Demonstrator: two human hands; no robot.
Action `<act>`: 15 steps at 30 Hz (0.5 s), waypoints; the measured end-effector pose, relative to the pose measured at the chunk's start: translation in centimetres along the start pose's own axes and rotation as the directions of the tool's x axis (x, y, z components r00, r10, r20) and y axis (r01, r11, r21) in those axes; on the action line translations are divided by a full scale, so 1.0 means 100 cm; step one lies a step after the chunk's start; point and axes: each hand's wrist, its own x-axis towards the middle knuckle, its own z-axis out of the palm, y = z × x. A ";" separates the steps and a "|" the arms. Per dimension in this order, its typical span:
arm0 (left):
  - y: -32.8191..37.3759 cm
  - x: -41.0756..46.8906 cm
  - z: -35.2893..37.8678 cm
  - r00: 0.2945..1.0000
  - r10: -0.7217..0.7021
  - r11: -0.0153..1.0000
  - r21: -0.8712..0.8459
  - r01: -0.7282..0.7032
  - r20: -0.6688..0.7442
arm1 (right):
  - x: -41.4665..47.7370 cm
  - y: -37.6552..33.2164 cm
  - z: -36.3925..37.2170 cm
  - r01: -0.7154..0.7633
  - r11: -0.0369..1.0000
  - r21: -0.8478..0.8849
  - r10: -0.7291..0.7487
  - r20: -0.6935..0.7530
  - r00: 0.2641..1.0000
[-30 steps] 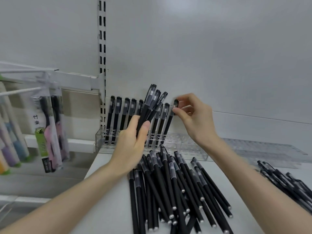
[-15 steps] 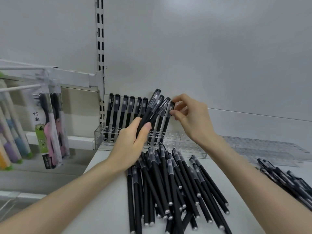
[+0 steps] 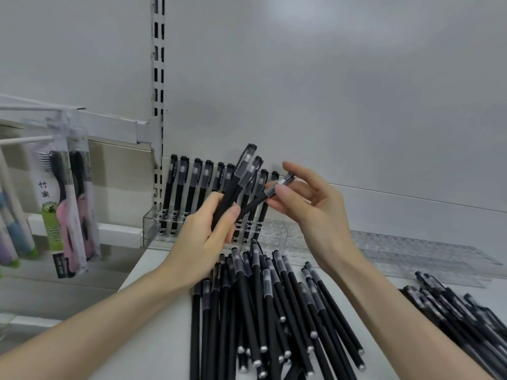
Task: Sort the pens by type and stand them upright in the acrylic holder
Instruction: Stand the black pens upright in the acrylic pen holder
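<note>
Since the prior frame, right hand [image 3: 315,212] had pinched one pen [image 3: 263,197], apparently from left hand's [image 3: 203,234] bundle [image 3: 236,185], above acrylic holder [image 3: 153,229].

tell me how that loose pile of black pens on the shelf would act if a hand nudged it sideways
The pile of black pens would probably scatter and roll: the barrels look round and smooth and lie crossed on a flat white shelf. Each pen looks stiff and light, so even a gentle push likely shifts several.

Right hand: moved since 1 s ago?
Yes. The right hand has left the row of standing pens in the holder and come toward the left hand, pinching one pen.
</note>
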 end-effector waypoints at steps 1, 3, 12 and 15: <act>0.000 -0.001 0.001 1.000 0.000 1.000 0.002 0.000 0.008 | -0.001 0.002 0.001 0.000 1.000 0.012 0.000 -0.012 1.000; 0.000 -0.002 0.003 0.999 -0.009 1.000 0.008 0.008 0.047 | -0.003 0.002 0.004 0.012 1.000 0.015 -0.011 -0.060 0.998; -0.003 0.006 -0.004 0.978 -0.061 0.997 0.024 0.067 -0.198 | 0.016 -0.019 -0.022 0.253 0.907 -0.337 -0.336 -0.216 0.917; -0.001 0.005 -0.002 0.987 -0.057 0.998 0.003 0.058 -0.151 | 0.020 -0.006 -0.023 0.244 0.874 -0.420 -0.348 -0.190 0.918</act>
